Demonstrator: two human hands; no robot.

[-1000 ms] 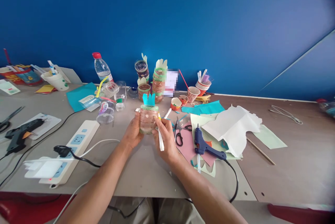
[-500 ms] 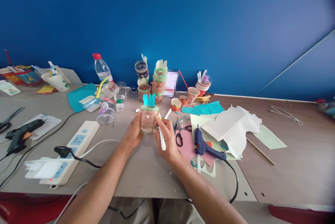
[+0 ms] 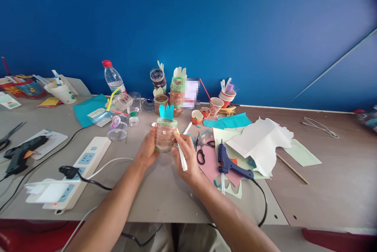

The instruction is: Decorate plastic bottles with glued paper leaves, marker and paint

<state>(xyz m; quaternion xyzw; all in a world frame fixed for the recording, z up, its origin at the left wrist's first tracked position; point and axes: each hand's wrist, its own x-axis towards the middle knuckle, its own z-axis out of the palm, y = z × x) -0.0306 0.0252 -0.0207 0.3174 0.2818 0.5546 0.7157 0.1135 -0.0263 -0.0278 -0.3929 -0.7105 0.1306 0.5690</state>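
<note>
Head view, jar: The brown-and-green wrapped jar point(image 3: 165, 139) is upright between the hands above the near table point(image 3: 156, 201); contact with the table cannot be confirmed.
Left hand: The left hand point(image 3: 147, 150) curls around the jar's left side. Use this side grip as the brace; press lightly, since the wall looks thin.
Right hand: The right hand point(image 3: 188, 157) pinches the white marker point(image 3: 182, 157) between thumb and fingers, fingertips at the jar's right side. Whether the marker's end touches the wall cannot be told.
Marker control: Steady the fingertips on the jar; use short, light strokes.
White spot: Leave the small white spot point(image 3: 164, 132) facing forward and uncovered.
Blue cut-out: Hold below the blue cut-out point(image 3: 166, 112); it may bend easily.
Glue gun: Hold the right forearm away from the blue glue gun point(image 3: 231, 163).
</note>
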